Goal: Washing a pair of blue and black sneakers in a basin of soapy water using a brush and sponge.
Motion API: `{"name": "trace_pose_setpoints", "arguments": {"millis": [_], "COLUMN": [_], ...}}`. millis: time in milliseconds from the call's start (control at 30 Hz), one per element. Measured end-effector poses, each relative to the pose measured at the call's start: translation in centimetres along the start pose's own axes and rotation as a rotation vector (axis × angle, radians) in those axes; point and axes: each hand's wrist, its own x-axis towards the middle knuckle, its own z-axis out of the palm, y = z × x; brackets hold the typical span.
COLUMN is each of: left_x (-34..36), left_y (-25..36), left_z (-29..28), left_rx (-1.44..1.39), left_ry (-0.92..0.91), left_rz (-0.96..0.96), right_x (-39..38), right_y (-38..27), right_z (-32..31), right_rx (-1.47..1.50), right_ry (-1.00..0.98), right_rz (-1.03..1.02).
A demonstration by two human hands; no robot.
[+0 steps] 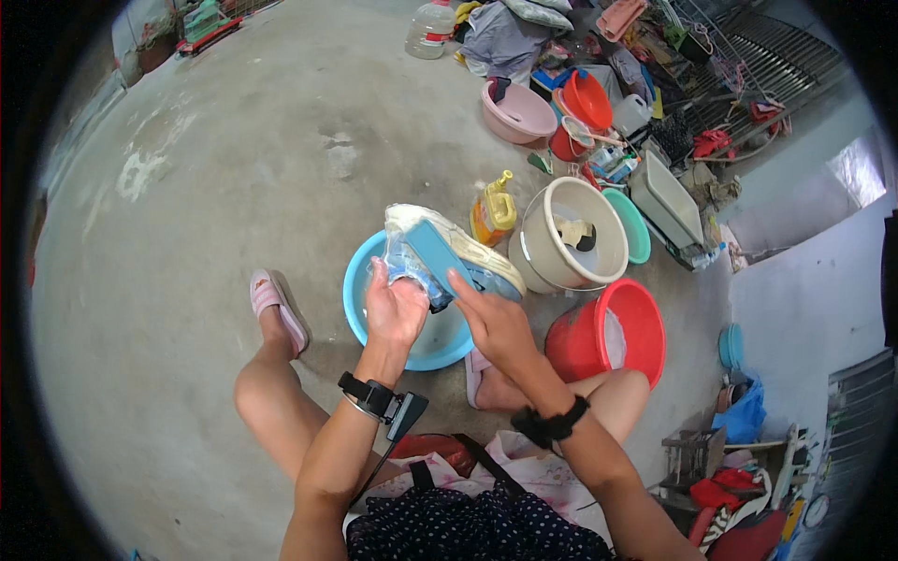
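My left hand [398,310] is turned palm up at the near side of a wet shoe [404,221] with a white sole and blue upper. Its thumb points up, and its other fingers disappear into or behind the shoe, supporting it. In my right hand [500,325] is a blue scrubbing brush [433,252], the index finger stretched along its back. The brush lies against the shoe's side, its bristles hidden. Both hands and the shoe are above a light blue basin [355,280], which stands on the floor between my feet.
Right of the basin stand a yellow jug [493,213], a cream bucket [530,245] holding a shoe partly seen, and a red bucket [645,323]. Farther off are a pink basin [517,114] and a clear plastic bottle [428,33]. Slippered feet [279,309] flank the blue basin.
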Motion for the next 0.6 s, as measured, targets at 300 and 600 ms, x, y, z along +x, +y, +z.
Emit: {"name": "trace_pose_setpoints", "arguments": {"millis": [300, 600], "left_x": [0.5, 0.2], "left_y": [-0.1, 0.8], "left_z": [0.1, -0.2], "left_rx": [-0.002, -0.056], "left_ry": [-0.045, -0.026], "left_rz": [-0.007, -0.007], "right_x": [-2.1, 0.1], "right_y": [4.9, 5.0], "right_z": [-1.5, -2.7], "right_rx": [-0.031, -0.099], "right_ry": [0.026, -0.006], "right_rz": [-0.017, -0.042]}}
